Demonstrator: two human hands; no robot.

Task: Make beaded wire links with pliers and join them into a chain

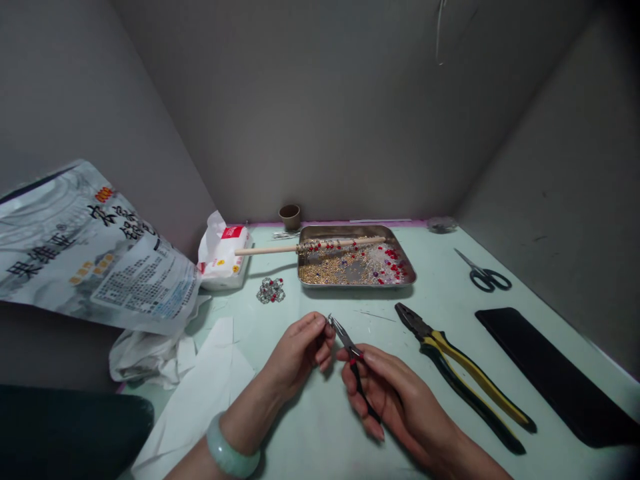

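My right hand [387, 387] is closed around a pair of needle-nose pliers [351, 348] with dark handles and red near the joint. Their tips point up and left, meeting the fingertips of my left hand [306, 343]. Between thumb and forefinger, that hand pinches a tiny silvery piece [330, 320], too small to make out fully; the plier tips are at it. Beyond my left hand lies a beaded ornament [271, 291] in clear grey and red. Behind both hands stands a metal tray [360, 287] of gold, clear and red beads, with a bead-strung wooden stick [265, 251] across it.
Large combination pliers [465, 373], scissors [483, 272] and a black flat case [555, 373] lie at the right. On the left are a tissue pack [227, 257], white paper [210, 373] and a printed bag [95, 253]. A small cup [290, 217] stands at the back.
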